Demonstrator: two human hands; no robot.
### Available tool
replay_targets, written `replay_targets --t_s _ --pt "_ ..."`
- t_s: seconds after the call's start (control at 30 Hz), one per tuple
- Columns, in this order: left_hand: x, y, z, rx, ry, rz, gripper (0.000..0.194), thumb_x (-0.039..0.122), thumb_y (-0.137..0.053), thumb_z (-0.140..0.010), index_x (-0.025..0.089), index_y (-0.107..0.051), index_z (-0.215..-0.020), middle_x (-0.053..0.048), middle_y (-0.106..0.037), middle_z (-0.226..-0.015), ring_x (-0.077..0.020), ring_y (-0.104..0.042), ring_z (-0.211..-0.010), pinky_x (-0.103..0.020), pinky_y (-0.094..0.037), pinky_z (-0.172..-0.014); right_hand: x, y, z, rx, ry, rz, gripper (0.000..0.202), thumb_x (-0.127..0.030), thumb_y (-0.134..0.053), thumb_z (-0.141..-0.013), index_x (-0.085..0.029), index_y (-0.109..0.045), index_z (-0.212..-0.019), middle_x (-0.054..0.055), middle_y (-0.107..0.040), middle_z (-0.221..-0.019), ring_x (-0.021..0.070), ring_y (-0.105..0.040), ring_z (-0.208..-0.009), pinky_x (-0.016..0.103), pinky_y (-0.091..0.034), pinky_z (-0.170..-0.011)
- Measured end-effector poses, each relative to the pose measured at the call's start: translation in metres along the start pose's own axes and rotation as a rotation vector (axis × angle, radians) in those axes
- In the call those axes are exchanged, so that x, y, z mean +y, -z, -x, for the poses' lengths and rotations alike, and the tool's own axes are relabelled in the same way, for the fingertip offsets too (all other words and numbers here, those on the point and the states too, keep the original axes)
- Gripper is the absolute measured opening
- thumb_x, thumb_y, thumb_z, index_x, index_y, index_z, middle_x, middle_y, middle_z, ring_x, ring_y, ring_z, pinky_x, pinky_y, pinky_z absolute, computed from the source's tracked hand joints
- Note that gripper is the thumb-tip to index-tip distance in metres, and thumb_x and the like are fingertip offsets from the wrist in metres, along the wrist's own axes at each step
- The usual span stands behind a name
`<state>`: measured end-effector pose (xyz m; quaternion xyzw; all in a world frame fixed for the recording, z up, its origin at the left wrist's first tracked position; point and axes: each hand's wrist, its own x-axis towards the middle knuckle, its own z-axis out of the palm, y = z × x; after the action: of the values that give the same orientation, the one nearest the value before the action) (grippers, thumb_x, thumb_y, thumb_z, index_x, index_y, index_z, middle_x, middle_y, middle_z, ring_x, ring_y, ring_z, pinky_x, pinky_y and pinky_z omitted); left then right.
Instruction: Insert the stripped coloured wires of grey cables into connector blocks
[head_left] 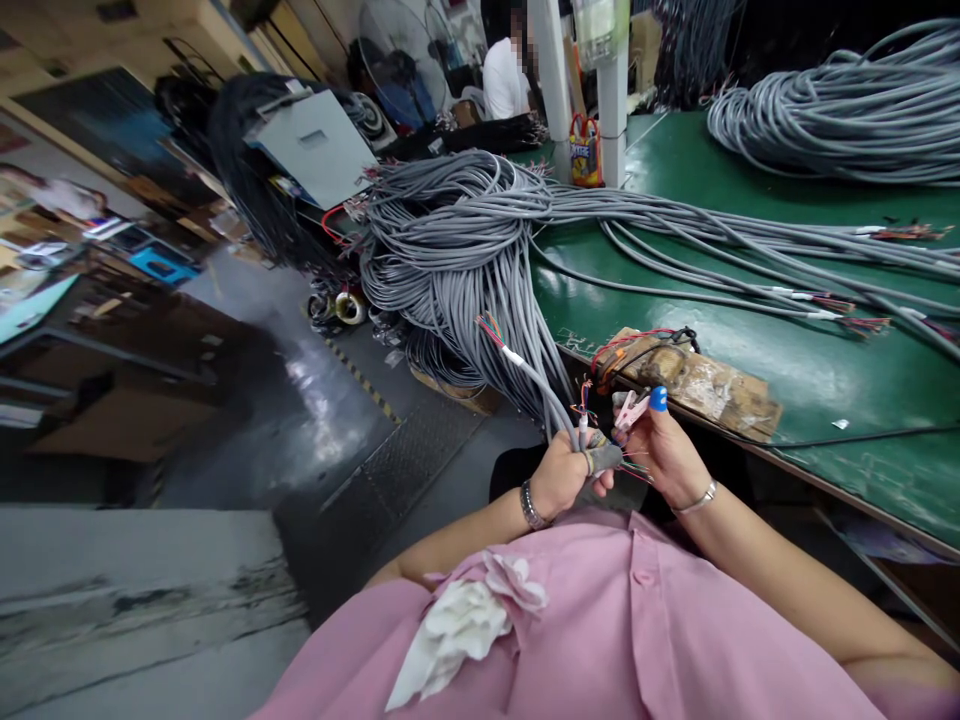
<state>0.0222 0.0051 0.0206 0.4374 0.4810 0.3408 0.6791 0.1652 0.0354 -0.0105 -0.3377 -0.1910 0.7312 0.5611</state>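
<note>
Left fingers (602,459) pinch gray cable (551,395), right fingers (628,430) a pink clip (632,411), beside a wooden block (709,385).

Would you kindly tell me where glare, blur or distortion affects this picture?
Head view: white glare on the grey floor, softer shine on the green table; the cardboard and left edge look smeared and stretched; the left hand and right hand are clearer, though fine wires blend.
</note>
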Motion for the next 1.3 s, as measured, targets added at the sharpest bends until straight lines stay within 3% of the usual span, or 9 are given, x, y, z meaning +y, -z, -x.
replay_targets --t_s 0.47,0.67,0.77,0.9,1.07,1.3 --pt "0.001 0.001 0.0 -0.004 0.004 -0.007 0.037 0.044 -0.069 -0.069 0.013 -0.055 -0.056 -0.001 -0.057 -0.046 -0.0078 -0.048 -0.035 -0.019 -0.038 -0.037 -0.002 -0.003 0.004 0.003 -0.052 0.012 0.049 -0.068 -0.063 -0.069 -0.02 -0.067 -0.081 0.004 -0.065 -0.075 0.0141 -0.053 -0.057 0.028 -0.047 -0.056" --pt "0.002 0.006 0.009 -0.035 0.026 0.009 0.035 0.042 -0.07 -0.069 0.013 -0.055 -0.057 -0.001 -0.058 -0.047 -0.0081 -0.049 -0.035 -0.019 -0.038 -0.037 -0.004 0.003 0.006 -0.104 -0.071 -0.008 0.049 -0.069 -0.055 -0.075 -0.021 -0.066 -0.076 0.003 -0.064 -0.076 0.0137 -0.054 -0.063 0.026 -0.045 -0.058" --pt "0.002 0.01 0.013 -0.049 0.004 0.035 0.033 0.039 -0.07 -0.07 0.013 -0.056 -0.057 -0.002 -0.058 -0.047 -0.0085 -0.049 -0.035 -0.019 -0.037 -0.036 -0.006 0.003 0.009 -0.129 -0.071 0.038 0.042 -0.062 -0.059 -0.077 -0.021 -0.066 -0.08 0.003 -0.063 -0.079 0.0137 -0.053 -0.064 0.026 -0.044 -0.058" --pt "0.005 0.014 0.011 -0.072 0.041 0.082 0.027 0.034 -0.071 -0.068 0.013 -0.056 -0.059 -0.002 -0.059 -0.046 -0.009 -0.049 -0.034 -0.019 -0.037 -0.035 -0.007 0.001 0.013 -0.121 -0.013 0.089 0.03 -0.05 -0.064 -0.08 -0.02 -0.066 -0.08 0.001 -0.061 -0.074 0.0118 -0.05 -0.061 0.025 -0.043 -0.058" --pt "0.007 0.012 0.001 -0.084 0.076 0.108 0.026 0.034 -0.071 -0.066 0.013 -0.056 -0.059 -0.001 -0.058 -0.045 -0.009 -0.048 -0.033 -0.019 -0.038 -0.035 -0.006 -0.001 0.011 -0.082 -0.042 0.073 0.04 -0.059 -0.062 -0.077 -0.019 -0.066 -0.078 0.002 -0.06 -0.073 0.0121 -0.05 -0.059 0.025 -0.043 -0.054" --pt "0.006 0.006 -0.005 -0.079 0.088 0.063 0.029 0.037 -0.07 -0.065 0.012 -0.056 -0.059 -0.001 -0.057 -0.044 -0.0088 -0.048 -0.032 -0.019 -0.039 -0.034 -0.002 -0.001 0.007 -0.036 -0.034 0.007 0.039 -0.058 -0.069 -0.071 -0.02 -0.068 -0.081 0.0 -0.062 -0.07 0.01 -0.052 -0.055 0.024 -0.044 -0.054"
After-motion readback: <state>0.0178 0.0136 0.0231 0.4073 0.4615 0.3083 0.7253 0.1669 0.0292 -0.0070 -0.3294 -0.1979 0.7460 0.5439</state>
